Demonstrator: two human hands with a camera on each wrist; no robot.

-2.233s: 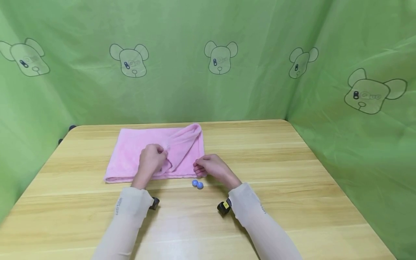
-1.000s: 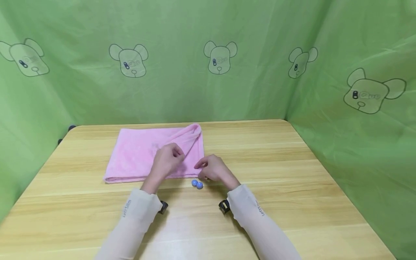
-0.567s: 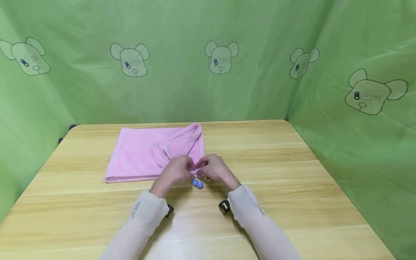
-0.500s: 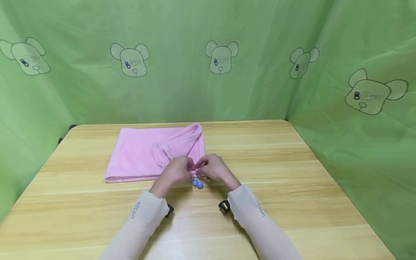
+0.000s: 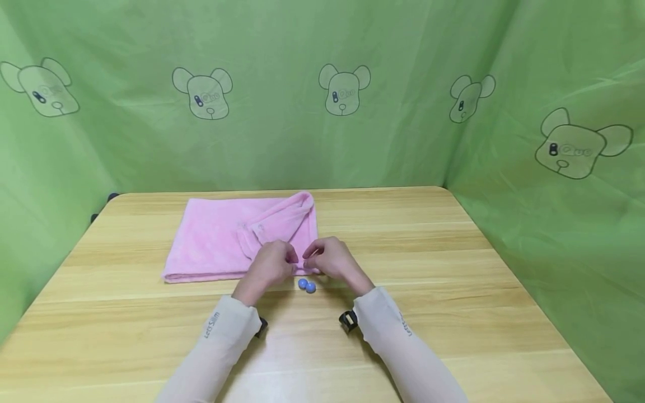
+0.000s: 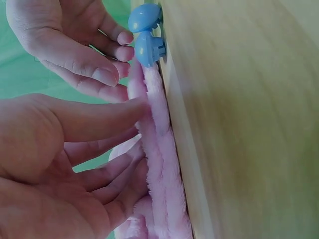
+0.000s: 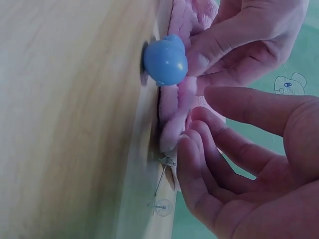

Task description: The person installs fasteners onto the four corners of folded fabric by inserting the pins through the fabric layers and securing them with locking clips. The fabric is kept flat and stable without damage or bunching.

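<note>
Left wrist view: my left hand (image 6: 60, 164) has its thumb on the edge of a folded pink cloth (image 5: 211, 238), fingers curled in against it, so I seem to have that edge in a loose pinch. Beside it, my right hand (image 5: 331, 261) is half spread, thumb well apart from the fingers; it grips nothing I can see, and whether its fingertips touch the cloth I cannot tell.

Just below those fingertips a thin metal pin with a clear disc (image 7: 163, 207) shows; what it is fixed to is unclear. Near my hands, against the cloth's front edge, two blue rounded pieces (image 5: 306, 285) rest on the tabletop (image 5: 413, 324).

The cloth lies toward the far side, one corner turned over on top. I judge it light, soft and floppy, with a plush nap that should not slip; I'd take both layers at the front edge, clear of the pin. Beyond hangs a green curtain (image 5: 277, 145).
</note>
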